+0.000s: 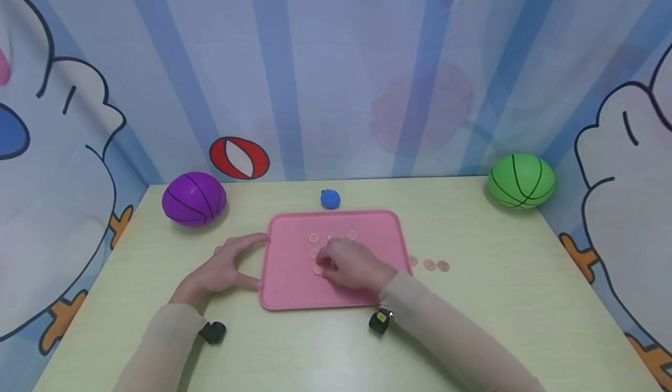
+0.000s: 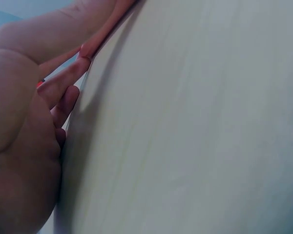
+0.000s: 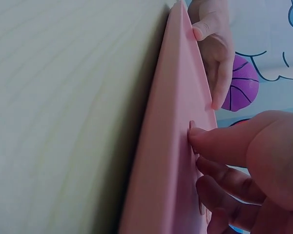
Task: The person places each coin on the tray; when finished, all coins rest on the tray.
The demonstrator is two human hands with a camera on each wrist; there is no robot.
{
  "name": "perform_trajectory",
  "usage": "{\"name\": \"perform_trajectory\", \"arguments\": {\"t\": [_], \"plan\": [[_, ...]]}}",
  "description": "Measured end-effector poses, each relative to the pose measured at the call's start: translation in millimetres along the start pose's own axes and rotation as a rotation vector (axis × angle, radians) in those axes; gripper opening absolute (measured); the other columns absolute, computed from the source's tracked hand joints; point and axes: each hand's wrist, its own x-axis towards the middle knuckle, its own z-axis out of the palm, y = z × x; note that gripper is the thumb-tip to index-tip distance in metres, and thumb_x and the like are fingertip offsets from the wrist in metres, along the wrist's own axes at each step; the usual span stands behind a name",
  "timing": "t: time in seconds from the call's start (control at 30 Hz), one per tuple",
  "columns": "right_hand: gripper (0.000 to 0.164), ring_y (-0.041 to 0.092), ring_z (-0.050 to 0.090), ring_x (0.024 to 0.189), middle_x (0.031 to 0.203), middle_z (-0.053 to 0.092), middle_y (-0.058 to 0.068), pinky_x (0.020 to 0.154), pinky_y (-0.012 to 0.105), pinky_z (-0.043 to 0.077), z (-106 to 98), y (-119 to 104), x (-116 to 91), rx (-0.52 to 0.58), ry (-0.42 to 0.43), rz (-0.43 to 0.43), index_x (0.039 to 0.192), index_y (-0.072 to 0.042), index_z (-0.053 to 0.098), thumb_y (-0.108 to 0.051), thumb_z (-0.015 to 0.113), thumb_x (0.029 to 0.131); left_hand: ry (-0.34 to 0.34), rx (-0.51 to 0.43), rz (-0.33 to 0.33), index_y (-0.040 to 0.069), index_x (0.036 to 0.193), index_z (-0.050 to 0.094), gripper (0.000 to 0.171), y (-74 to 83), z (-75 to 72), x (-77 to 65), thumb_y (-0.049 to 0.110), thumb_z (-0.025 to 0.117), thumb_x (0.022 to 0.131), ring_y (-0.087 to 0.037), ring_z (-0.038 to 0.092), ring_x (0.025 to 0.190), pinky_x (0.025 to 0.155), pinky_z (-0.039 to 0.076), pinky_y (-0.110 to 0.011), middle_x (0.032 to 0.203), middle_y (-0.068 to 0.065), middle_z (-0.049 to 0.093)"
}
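A pink tray (image 1: 286, 296) lies on the table, with several small copper-coloured coins (image 1: 313, 238) near its middle. My right hand (image 1: 353, 262) is over the tray, its fingers bent among the coins. In the right wrist view, thumb and index finger pinch a coin (image 3: 192, 126) standing close against the tray's surface; another coin edge (image 3: 201, 204) shows beneath the curled fingers. With thumb and fingers spread, my left hand (image 1: 220, 268) touches the tray's left rim. The left wrist view shows its palm (image 2: 19, 131) low beside the tabletop.
Several more coins (image 1: 430, 264) lie on the table just right of the tray. A small blue ball (image 1: 330, 199) sits behind it. There is a purple ball (image 1: 194, 199) at the back left and a green ball (image 1: 521, 181) at the back right, near the printed curtain (image 1: 341, 77).
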Motion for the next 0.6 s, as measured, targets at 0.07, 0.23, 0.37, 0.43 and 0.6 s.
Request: {"name": "perform_trajectory", "arguments": {"t": [0.07,0.23,0.37,0.43,0.6], "plan": [[0.022,0.006,0.059,0.085,0.099,0.071,-0.007,0.086,0.026,0.055,0.6,-0.4,0.2,0.001,0.003,-0.003,0.116,-0.015,0.078,-0.023,0.078,0.096,-0.001,-0.002,-0.006,0.031,0.157,0.048,0.106,0.4,-0.1,-0.2,0.038,0.099,0.065,-0.035,0.024,0.153,0.121,0.010,-0.073,0.165,0.000,0.040],[0.019,0.006,0.060,0.084,0.102,0.075,-0.005,0.085,0.025,0.055,2.6,-1.4,1.7,0.002,0.009,-0.018,0.114,-0.014,0.079,-0.023,0.078,0.097,0.000,0.003,-0.006,0.030,0.158,0.048,0.106,1.0,-0.7,-0.7,0.037,0.099,0.065,-0.036,0.023,0.153,0.121,0.010,-0.074,0.166,-0.002,0.040],[0.019,0.006,0.059,0.084,0.101,0.074,-0.006,0.083,0.024,0.053,3.6,-2.1,3.3,0.000,0.015,-0.023,0.112,-0.014,0.079,-0.024,0.078,0.097,-0.001,0.007,-0.004,0.029,0.158,0.048,0.106,1.2,-1.0,-0.9,0.036,0.099,0.066,-0.037,0.024,0.153,0.120,0.010,-0.074,0.165,-0.002,0.041],[0.019,0.007,0.058,0.085,0.100,0.074,-0.006,0.082,0.025,0.053,4.0,-2.5,3.7,-0.003,0.018,-0.025,0.112,-0.014,0.079,-0.024,0.078,0.096,-0.001,0.008,-0.007,0.030,0.158,0.048,0.106,1.3,-0.9,-0.8,0.037,0.100,0.065,-0.036,0.024,0.152,0.121,0.010,-0.073,0.165,-0.001,0.041],[0.019,0.007,0.058,0.086,0.100,0.074,-0.006,0.083,0.025,0.054,4.4,-3.2,3.9,-0.005,0.024,-0.027,0.112,-0.014,0.079,-0.025,0.079,0.096,0.000,0.011,-0.005,0.032,0.157,0.049,0.106,0.8,-0.6,-0.5,0.038,0.100,0.064,-0.034,0.025,0.152,0.121,0.011,-0.072,0.165,0.001,0.041]]}}
